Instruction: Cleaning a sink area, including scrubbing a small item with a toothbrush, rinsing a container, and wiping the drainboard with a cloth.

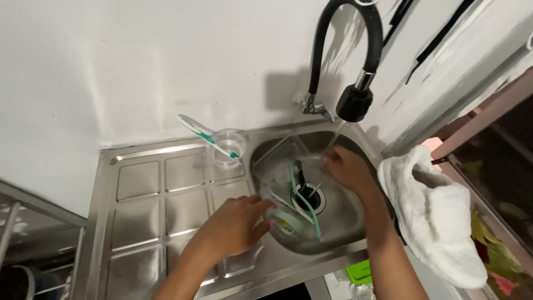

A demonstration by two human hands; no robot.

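Steel sink (166,194): left hand (236,222) grips clear container (286,172).

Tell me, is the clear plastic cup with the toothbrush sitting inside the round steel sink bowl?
No, the clear plastic cup stands on the ribbed steel drainboard beside the sink bowl.

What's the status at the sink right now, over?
Left hand grips clear container tilted in sink. Right hand on its far rim, under running faucet. White cloth alongside.
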